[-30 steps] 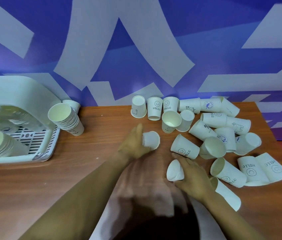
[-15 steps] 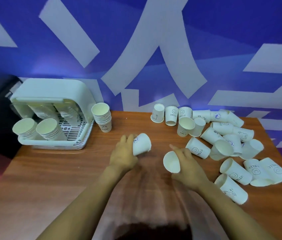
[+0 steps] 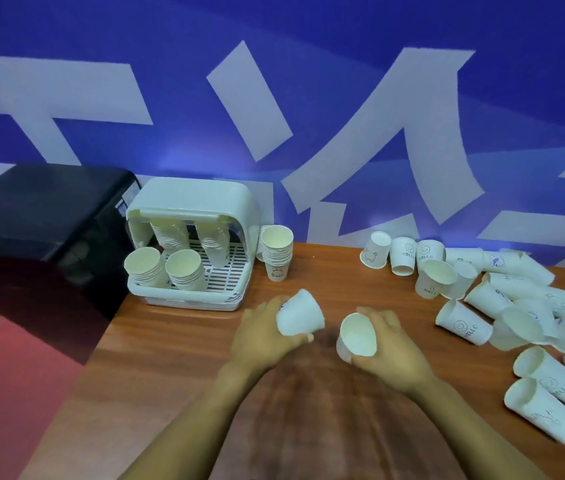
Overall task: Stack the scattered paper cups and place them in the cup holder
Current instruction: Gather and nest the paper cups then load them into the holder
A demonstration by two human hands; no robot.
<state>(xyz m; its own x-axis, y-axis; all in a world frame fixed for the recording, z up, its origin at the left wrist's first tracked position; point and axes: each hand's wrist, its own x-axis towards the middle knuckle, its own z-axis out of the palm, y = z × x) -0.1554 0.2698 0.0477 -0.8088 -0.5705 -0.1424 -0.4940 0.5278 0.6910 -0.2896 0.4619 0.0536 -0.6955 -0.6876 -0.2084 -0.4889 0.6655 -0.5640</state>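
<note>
My left hand [image 3: 262,336] grips a white paper cup [image 3: 300,313] above the middle of the wooden table, its base tipped toward the right. A short gap away, my right hand [image 3: 390,351] holds a second white cup [image 3: 357,336] with its open mouth turned toward me and the left. The pale green cup holder [image 3: 239,282] stands at the table's left end with several cup stacks inside it. A stack of cups [image 3: 277,251] stands upright just right of the holder. Several loose cups [image 3: 503,306] lie scattered over the right side of the table.
A black box-like object [image 3: 38,216] sits left of the holder, beyond the table edge. A blue wall with white shapes runs along the back. Bare wood shows between the holder and the scattered cups. Red floor lies to the left.
Both hands lifted their cups off the table and brought them closer together. The view swung left and pulled back, bringing the whole holder and the black object into sight.
</note>
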